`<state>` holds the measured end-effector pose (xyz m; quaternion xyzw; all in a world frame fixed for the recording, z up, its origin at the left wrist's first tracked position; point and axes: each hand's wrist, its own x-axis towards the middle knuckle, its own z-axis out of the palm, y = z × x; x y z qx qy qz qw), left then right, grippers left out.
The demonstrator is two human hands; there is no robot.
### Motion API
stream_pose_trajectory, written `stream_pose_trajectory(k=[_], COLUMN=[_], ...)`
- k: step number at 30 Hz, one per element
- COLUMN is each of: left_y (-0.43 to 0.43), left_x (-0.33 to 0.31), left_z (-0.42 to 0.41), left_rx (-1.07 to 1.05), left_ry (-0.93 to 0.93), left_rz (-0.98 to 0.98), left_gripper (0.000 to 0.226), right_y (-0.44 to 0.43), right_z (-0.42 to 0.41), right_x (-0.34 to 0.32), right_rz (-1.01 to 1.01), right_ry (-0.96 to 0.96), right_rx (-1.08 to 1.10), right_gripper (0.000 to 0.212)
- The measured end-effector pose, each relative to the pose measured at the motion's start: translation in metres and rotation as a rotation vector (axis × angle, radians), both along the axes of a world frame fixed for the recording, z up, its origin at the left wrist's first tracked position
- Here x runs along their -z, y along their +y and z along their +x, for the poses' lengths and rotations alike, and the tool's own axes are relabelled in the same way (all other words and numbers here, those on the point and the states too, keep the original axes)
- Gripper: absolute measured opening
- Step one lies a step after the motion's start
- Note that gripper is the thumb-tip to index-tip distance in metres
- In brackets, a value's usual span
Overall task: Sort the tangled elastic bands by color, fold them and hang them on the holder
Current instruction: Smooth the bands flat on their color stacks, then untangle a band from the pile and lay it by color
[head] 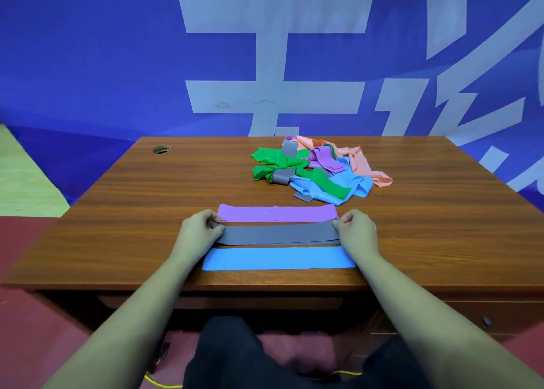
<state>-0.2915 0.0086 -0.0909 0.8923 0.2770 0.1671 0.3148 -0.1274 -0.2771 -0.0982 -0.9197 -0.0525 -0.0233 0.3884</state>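
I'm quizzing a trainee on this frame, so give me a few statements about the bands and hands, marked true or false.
1. The left hand and the right hand grip the ends of the grey band. True.
2. The purple band lies nearest the person. False: the blue band does; purple is farthest.
3. The tangled pile sits on the table beyond the flat bands. True.
4. The pile holds no green bands. False: green bands lie in it.

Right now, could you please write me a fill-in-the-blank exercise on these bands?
The left hand and right hand pinch the ends of the middle band, which is ____.
The band nearest the person is ____.
The flat band closest to the tangled pile is ____.
Missing: grey, blue, purple.
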Motion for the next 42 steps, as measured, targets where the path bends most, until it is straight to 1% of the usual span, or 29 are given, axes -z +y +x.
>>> stream_pose_trajectory(k=[3, 6, 9, 13, 18, 22, 25, 28, 32, 35, 38, 40, 42], left_y=[-0.003, -0.003, -0.001, -0.008, -0.043, -0.081, -0.103, -0.119, -0.122, -0.114, -0.108, -0.107, -0.107], left_x=[0.004, 0.011, 0.014, 0.005, -0.025, -0.036, -0.036, -0.029, -0.009, 0.01, 0.017, 0.017, 0.015], left_z=[0.003, 0.004, 0.003, 0.015, 0.075, 0.143, 0.189, 0.228, 0.26, 0.27, 0.272, 0.273, 0.274], left_rx=[0.018, 0.061, 0.061, 0.084, 0.225, 0.347, 0.415, 0.476, 0.515, 0.515, 0.508, 0.516, 0.534], left_ry=[-0.004, -0.012, 0.011, -0.057, -0.1, -0.091, -0.083, -0.093, -0.035, 0.048, 0.031, 0.033, 0.064], left_rz=[0.08, 0.205, 0.227, 0.252, 0.244, 0.21, 0.232, 0.254, 0.258, 0.267, 0.25, 0.275, 0.299], left_gripper=[0.006, 0.005, 0.008, 0.009, 0.009, 0.014, 0.018, 0.019, 0.029, 0.036, 0.041, 0.049, 0.052], right_y=[-0.001, -0.001, -0.002, -0.009, -0.022, -0.03, -0.026, -0.014, -0.001, 0.003, 0.009, 0.012, 0.011], right_z=[-0.002, -0.005, -0.005, 0.005, 0.048, 0.079, 0.097, 0.115, 0.134, 0.143, 0.141, 0.141, 0.142], right_x=[0.003, 0.008, 0.011, 0.001, -0.025, -0.035, -0.034, -0.029, -0.013, 0.004, 0.013, 0.014, 0.014], right_rz=[-0.041, -0.078, -0.108, -0.11, -0.118, -0.124, -0.103, -0.062, -0.106, -0.116, -0.176, -0.198, -0.138], right_ry=[-0.021, -0.078, -0.127, -0.167, -0.149, -0.055, -0.053, -0.027, 0.07, 0.088, 0.065, 0.044, 0.031], right_rx=[0.012, -0.015, -0.059, -0.122, -0.097, -0.075, -0.098, -0.089, -0.076, -0.014, 0.029, 0.047, 0.052], right_gripper=[0.018, 0.012, 0.018, 0.016, 0.013, 0.005, 0.013, 0.029, 0.043, 0.037, 0.025, 0.021, 0.005])
